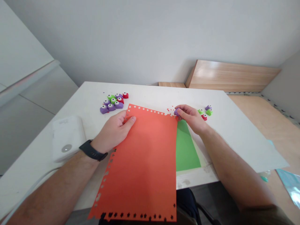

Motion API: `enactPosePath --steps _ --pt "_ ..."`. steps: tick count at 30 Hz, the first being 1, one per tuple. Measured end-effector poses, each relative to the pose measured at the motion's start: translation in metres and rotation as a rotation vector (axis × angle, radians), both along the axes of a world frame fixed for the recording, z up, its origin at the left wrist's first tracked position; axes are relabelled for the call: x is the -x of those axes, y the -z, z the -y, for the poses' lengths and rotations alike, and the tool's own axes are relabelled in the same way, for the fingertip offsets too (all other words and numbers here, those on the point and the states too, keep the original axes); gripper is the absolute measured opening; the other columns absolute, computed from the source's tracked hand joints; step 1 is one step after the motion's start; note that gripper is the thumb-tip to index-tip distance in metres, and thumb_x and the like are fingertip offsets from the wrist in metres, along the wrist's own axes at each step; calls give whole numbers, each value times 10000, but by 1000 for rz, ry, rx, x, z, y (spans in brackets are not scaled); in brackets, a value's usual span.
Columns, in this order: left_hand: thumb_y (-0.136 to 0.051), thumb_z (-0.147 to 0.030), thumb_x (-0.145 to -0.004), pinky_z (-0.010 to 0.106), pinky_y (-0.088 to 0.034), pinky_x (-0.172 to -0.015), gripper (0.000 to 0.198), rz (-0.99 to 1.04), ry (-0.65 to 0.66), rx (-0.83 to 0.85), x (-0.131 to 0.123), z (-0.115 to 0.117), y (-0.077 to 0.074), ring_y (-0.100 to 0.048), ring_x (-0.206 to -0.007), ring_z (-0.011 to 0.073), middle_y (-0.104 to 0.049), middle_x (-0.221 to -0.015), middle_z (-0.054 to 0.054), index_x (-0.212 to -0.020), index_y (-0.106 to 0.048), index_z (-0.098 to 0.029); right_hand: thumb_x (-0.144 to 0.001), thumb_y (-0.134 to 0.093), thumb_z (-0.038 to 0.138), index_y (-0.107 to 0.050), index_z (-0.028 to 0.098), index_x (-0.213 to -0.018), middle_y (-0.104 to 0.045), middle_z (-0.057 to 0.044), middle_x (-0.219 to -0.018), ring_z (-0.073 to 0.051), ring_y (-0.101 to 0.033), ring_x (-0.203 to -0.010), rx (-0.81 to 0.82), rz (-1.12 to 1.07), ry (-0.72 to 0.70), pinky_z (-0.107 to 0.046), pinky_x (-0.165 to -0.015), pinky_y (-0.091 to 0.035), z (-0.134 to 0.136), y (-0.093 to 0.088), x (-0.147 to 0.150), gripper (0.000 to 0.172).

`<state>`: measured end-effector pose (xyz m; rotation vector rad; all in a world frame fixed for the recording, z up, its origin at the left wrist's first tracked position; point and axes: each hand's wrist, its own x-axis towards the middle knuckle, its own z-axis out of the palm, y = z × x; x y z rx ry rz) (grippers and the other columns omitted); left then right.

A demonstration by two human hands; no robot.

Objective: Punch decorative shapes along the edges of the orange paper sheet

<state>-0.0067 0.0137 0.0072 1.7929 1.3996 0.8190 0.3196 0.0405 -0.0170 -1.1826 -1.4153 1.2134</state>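
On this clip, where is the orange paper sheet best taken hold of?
Probably by its star-punched near edge, coming from the person's side. That end of the orange paper sheet appears to overhang the white table, so fingers can get underneath it, whereas the part further in lies flat.

The orange paper (140, 162) at six o'clock is thin and matt, with a flat, soft look. The green paper (186, 150) at four o'clock is matt too. The little craft punches (112, 103) at ten o'clock are made of shiny plastic, with smooth, round tops. The white table (225, 125) looks smooth and a bit shiny. The wood board (232, 75) at two o'clock is pale and smooth, with thin lines in it. The black watch strap (92, 150) looks like matt rubber.
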Motion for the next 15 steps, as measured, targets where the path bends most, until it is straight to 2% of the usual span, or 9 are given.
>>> enactPosePath --steps 4,9,15 --pt "-523 -501 -983 377 -538 -917 304 -21 -21 -24 1 -1 2 -700 -1017 262 -750 -1197 36 -1082 -652 -245 -855 -748 537 -693 207 -1068 -681 -29 -921 -144 -586 -759 7 -5 24 -301 -697 -492 -1 1 -1 397" --pt "-543 -587 -939 395 -558 -878 396 -25 -84 -9 0 0 0 -692 -965 285 -771 -1071 56 -1022 -656 -217 -855 -752 546 -707 205 -1031 -690 -41 -924 -160 -614 -809 24 -39 94 -290 -661 -508 -2 4 -1 386" --pt "-575 -654 -886 401 -585 -832 451 81 -126 27 -8 4 -7 -702 -939 295 -780 -1022 56 -992 -672 -226 -855 -763 539 -696 206 -1002 -692 -44 -919 -167 -646 -808 64 -113 110 -287 -623 -513 0 6 0 369"
